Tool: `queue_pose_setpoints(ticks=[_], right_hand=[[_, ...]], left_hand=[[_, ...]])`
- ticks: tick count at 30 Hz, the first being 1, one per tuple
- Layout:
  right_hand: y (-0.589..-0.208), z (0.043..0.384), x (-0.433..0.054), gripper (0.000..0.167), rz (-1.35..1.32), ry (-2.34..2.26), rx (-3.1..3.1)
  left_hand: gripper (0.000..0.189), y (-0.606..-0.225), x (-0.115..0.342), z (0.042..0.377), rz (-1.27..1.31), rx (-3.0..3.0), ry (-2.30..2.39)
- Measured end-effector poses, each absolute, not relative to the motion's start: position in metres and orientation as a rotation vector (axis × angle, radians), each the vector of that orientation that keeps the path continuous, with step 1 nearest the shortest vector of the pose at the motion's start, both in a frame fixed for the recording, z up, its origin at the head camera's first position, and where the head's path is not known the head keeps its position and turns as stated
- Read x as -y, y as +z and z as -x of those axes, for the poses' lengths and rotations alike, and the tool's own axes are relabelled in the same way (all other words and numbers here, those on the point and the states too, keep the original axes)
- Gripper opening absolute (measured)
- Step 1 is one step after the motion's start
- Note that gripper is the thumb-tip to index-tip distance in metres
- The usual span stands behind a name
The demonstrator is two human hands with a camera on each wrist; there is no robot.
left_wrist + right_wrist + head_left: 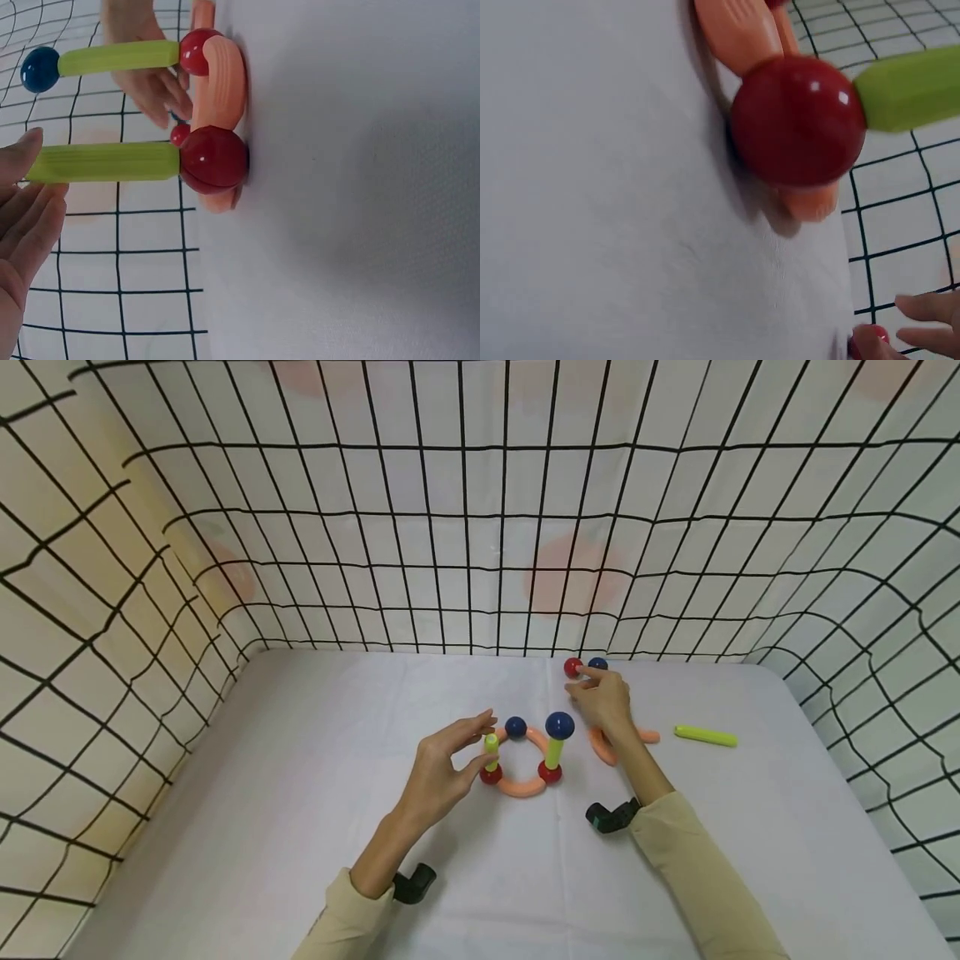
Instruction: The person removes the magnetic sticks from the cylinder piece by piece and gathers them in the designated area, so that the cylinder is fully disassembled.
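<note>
My left hand (442,768) is around the top of an upright lime-green stick (112,162), thumb and fingers apart on either side of it. That stick stands in a red ball (214,160), part of a ring of curved orange pieces (522,788) and balls. Across the ring, a second green stick (553,754) rises from another red ball (550,772) and carries a blue ball (559,726). My right hand (606,702) reaches to the back, its index fingertip at a loose red ball (573,667), thumb held lower. A dark blue ball (597,664) sits beside it, partly hidden.
Loose curved orange pieces (602,747) lie under the right forearm. A loose green stick (706,736) lies farther right. Black wire mesh (465,543) fences the white table (285,793) at the back and sides. A blue ball (515,727) forms the ring's far side.
</note>
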State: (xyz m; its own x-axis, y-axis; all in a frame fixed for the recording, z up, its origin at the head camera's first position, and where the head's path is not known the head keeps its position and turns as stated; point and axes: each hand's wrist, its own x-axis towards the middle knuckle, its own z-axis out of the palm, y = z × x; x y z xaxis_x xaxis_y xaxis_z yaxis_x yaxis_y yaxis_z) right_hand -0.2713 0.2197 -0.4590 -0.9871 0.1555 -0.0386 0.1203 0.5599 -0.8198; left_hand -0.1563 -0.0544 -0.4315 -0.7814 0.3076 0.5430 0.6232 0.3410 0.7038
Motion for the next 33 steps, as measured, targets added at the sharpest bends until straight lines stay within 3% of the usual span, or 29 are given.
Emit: queue_pose_setpoints(ticks=[6,15,22,33], right_hand=[[-0.455,0.252,-0.214,0.053,-0.079,1.539,2.933],[-0.458,0.234,-0.209,0.037,-0.411,1.494,3.052],[-0.462,0.231,-0.206,0.038,-0.369,1.393,3.109],[-0.467,0.225,-0.206,0.037,-0.324,1.420,3.071]], left_hand=[[0.059,-0.432,0.054,0.157,0.808,2.322,-1.420],[0.063,-0.434,0.053,0.155,0.641,2.532,-1.363],[0.068,-0.445,0.053,0.154,0.483,2.825,-1.311],[0.051,-0.455,0.053,0.161,0.516,2.866,-1.360]])
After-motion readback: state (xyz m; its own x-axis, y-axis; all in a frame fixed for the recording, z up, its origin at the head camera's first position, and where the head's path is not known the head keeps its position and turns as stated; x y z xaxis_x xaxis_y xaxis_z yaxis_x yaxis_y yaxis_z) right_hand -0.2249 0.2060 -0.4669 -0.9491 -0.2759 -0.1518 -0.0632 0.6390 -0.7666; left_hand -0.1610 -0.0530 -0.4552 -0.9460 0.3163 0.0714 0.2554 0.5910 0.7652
